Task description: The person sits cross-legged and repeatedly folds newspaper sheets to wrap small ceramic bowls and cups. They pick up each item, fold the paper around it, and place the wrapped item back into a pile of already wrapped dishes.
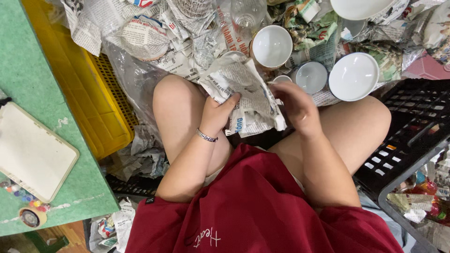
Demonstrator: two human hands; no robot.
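The left hand (219, 112) is pinching a crumpled newspaper bundle (243, 96) at the picture's centre, fingers clamped on its edge. The right hand (296, 104) is touching the bundle from three o'clock; whether its blurred fingers are gripping, I cannot tell. At one o'clock, three white bowls (353, 76) are sitting empty among paper scraps. A yellow crate (89, 93) is lying at nine o'clock.
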